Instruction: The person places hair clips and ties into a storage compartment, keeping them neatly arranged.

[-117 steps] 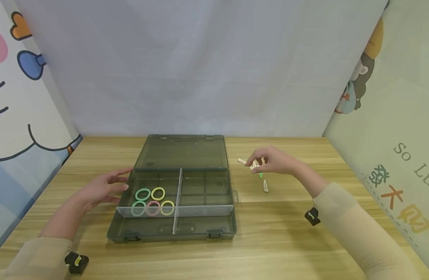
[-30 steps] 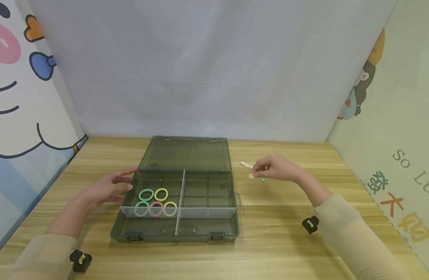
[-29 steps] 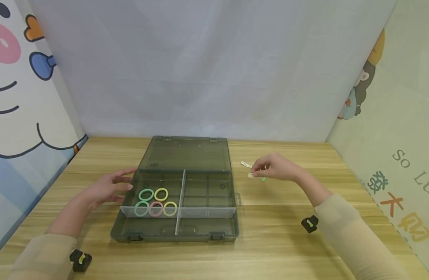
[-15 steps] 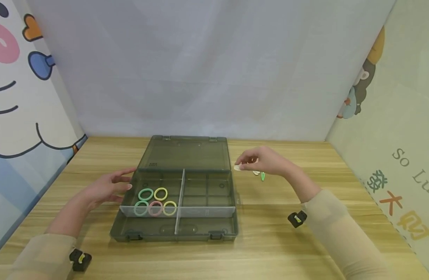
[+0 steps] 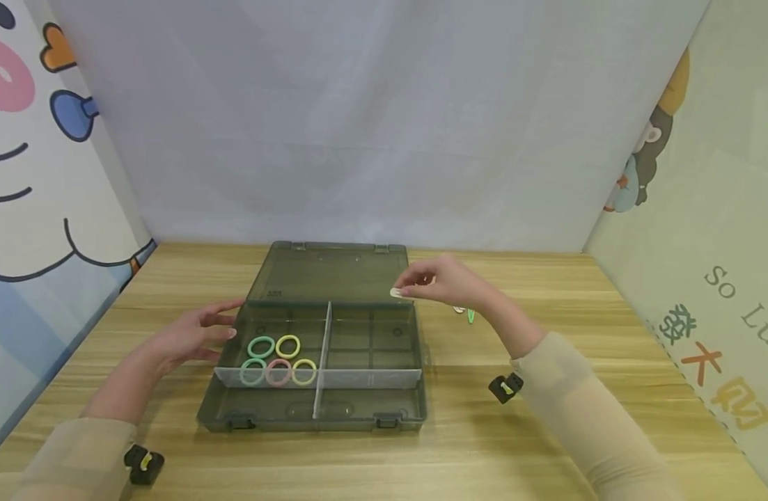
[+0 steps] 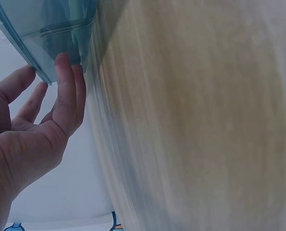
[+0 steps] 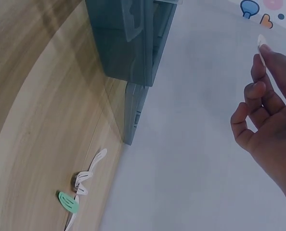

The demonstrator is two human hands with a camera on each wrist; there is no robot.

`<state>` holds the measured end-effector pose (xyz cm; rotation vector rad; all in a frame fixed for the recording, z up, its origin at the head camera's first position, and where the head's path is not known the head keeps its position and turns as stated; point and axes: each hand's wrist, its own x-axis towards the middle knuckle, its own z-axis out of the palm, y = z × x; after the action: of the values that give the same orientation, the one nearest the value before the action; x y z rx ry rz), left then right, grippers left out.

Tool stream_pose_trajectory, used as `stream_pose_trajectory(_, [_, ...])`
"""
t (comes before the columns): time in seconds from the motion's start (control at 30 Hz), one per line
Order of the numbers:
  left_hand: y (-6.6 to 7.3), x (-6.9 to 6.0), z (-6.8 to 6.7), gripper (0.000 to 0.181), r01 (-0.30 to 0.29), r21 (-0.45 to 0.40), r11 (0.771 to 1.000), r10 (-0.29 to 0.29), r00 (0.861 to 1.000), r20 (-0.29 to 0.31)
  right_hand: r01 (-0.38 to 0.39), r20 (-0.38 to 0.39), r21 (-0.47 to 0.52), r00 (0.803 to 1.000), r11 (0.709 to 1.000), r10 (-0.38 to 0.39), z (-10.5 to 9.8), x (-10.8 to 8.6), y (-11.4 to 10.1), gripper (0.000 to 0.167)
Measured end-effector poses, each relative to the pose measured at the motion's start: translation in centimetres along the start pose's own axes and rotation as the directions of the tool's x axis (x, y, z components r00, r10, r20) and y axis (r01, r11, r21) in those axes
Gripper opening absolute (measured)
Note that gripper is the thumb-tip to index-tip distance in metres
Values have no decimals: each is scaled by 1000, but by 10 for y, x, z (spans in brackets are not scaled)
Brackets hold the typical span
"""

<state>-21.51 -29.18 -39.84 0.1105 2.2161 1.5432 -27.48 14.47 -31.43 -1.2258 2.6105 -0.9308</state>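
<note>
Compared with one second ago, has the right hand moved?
Yes: in the head view, the right hand has moved left, from right of the box to overlapping the right edge of its lid.

I'm looking into a screened-off tabletop booth. The wood-grain table (image 5: 446,459) lies below the fingers (image 5: 214,335), pale cloth (image 5: 371,139) beyond them, cartoon panels (image 5: 26,202) to either side.

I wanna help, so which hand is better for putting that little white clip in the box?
The right hand, I think: it pinches the white clip near the open box, while the left hand only touches the box's left side.
</note>
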Motion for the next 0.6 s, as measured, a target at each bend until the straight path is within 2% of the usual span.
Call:
stream_pose_trajectory(0.33, [0, -1, -1, 71, -6, -12, 1000, 6, 1000, 12, 30, 10, -11, 999, 999, -30, 27, 22, -1, 13])
stream_pose_trajectory(0.6, [-3, 0, -1, 72, -5, 1, 1000, 5, 1000, 6, -4, 24, 41, 1000, 999, 3, 50, 33, -2, 12])
